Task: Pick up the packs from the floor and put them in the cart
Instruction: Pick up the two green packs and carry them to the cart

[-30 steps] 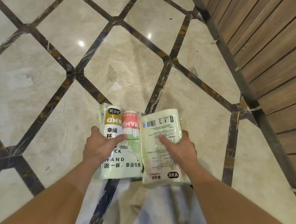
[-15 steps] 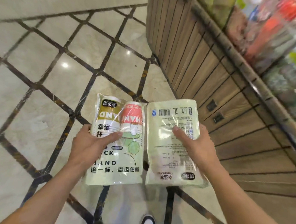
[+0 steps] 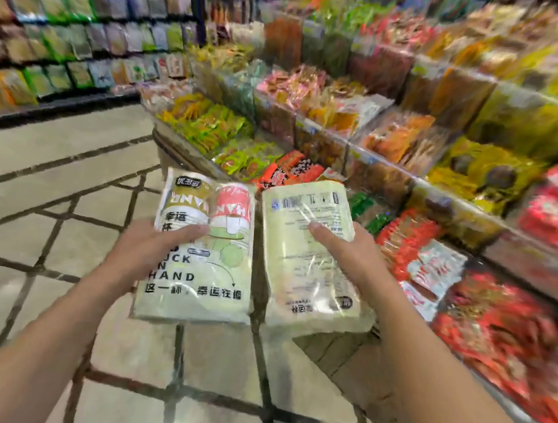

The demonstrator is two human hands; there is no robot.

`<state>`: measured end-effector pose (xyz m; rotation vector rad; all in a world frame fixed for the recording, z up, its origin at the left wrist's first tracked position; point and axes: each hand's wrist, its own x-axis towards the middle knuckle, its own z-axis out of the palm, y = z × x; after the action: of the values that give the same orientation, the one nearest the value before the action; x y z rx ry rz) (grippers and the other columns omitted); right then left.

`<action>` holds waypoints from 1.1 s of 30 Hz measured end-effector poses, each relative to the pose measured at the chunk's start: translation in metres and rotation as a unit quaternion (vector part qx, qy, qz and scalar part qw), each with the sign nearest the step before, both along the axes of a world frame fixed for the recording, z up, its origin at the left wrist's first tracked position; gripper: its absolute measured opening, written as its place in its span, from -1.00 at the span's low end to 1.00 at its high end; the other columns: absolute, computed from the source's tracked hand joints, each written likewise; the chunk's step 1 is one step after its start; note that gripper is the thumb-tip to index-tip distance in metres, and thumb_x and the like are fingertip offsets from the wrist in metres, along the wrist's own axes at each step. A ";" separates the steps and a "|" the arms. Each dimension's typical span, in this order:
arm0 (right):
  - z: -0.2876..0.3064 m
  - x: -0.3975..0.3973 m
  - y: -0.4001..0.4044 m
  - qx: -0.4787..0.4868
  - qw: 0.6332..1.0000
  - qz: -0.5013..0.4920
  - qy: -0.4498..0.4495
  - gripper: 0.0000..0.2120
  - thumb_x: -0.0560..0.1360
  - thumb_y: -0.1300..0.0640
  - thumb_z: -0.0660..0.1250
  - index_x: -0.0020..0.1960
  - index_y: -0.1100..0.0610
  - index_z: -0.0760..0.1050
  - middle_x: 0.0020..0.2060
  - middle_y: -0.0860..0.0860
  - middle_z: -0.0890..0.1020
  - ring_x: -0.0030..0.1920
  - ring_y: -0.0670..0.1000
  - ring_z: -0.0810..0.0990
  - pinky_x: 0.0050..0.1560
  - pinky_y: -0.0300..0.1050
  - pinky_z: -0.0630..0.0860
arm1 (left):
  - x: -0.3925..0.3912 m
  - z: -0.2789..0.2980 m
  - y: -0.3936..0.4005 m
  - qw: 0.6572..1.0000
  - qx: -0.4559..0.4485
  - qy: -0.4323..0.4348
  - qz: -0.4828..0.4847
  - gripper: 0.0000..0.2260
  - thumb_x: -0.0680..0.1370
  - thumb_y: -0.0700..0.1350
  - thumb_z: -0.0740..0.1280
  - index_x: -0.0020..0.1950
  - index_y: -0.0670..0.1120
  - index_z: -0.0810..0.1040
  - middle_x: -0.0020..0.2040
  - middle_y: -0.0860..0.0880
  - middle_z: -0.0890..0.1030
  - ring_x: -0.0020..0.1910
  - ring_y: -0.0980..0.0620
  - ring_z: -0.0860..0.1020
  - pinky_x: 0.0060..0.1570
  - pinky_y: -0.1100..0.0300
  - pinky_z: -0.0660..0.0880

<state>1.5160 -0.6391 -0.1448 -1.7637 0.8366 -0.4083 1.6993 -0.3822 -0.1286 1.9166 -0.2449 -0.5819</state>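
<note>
I hold two pale green packs up in front of me, above the floor. My left hand point(image 3: 149, 253) grips the left pack point(image 3: 216, 273), which shows its printed front with a brown cup and a red cup; my thumb lies across its face. My right hand point(image 3: 352, 257) grips the right pack point(image 3: 304, 283), which shows its back with a barcode and small print. The two packs are side by side, edges almost touching. No cart is in view.
A low display counter point(image 3: 180, 152) filled with bagged snacks runs from the middle to the right. Wall shelves point(image 3: 65, 34) of packets line the far left. The marble floor point(image 3: 47, 207) with dark bands spreads out to the left and below.
Both hands have lifted the packs from near the floor to chest height. My view has swung up from the floor and wooden counter base to the shop's shelves and snack bins.
</note>
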 end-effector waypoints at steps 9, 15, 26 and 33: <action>0.105 -0.183 0.037 -0.025 0.967 -0.239 -0.082 -0.45 0.34 -0.35 0.58 0.20 -0.07 0.68 0.00 -0.11 0.79 -0.02 -0.05 0.78 0.08 -0.01 0.70 | -0.097 0.117 -0.070 0.967 -0.094 -0.025 -0.236 -0.76 0.41 0.01 0.56 -0.12 -0.13 0.63 -0.50 0.04 0.66 -0.50 0.10 0.67 -0.55 0.29 0.47; 0.141 -0.348 0.089 -0.028 0.907 -0.404 -0.113 -0.61 0.45 -0.13 0.59 0.19 0.05 0.71 0.01 -0.02 0.80 0.00 0.02 0.79 0.11 0.05 0.71 | -0.215 0.148 -0.113 0.905 -0.101 -0.036 -0.412 -0.64 0.37 0.12 0.58 -0.07 -0.14 0.69 -0.26 -0.13 0.75 -0.21 -0.20 0.73 -0.08 -0.10 0.62; 0.148 -0.626 0.226 -0.035 0.776 -0.617 -0.127 -0.41 0.29 -0.33 0.62 0.21 -0.08 0.67 0.05 -0.08 0.79 0.08 0.08 0.77 0.26 0.20 0.63 | -0.503 0.161 -0.139 0.784 -0.103 0.024 -0.612 -0.64 0.40 0.08 0.58 -0.07 -0.18 0.65 -0.35 -0.10 0.73 -0.44 -0.04 0.71 -0.40 0.16 0.53; 0.151 -0.792 0.315 -0.054 0.693 -0.708 -0.124 -0.24 0.25 -0.36 0.62 0.33 -0.02 0.59 0.08 0.00 0.78 0.07 0.13 0.77 0.24 0.24 0.64 | -0.698 0.149 -0.123 0.720 -0.085 0.033 -0.688 -0.48 0.30 0.17 0.63 0.04 -0.18 0.67 -0.20 -0.16 0.76 -0.21 -0.19 0.75 -0.01 -0.16 0.67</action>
<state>0.7236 -0.3242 0.0062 -0.7400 1.8815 -1.6668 1.0009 -0.5048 0.0202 1.2157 -1.6832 -1.4950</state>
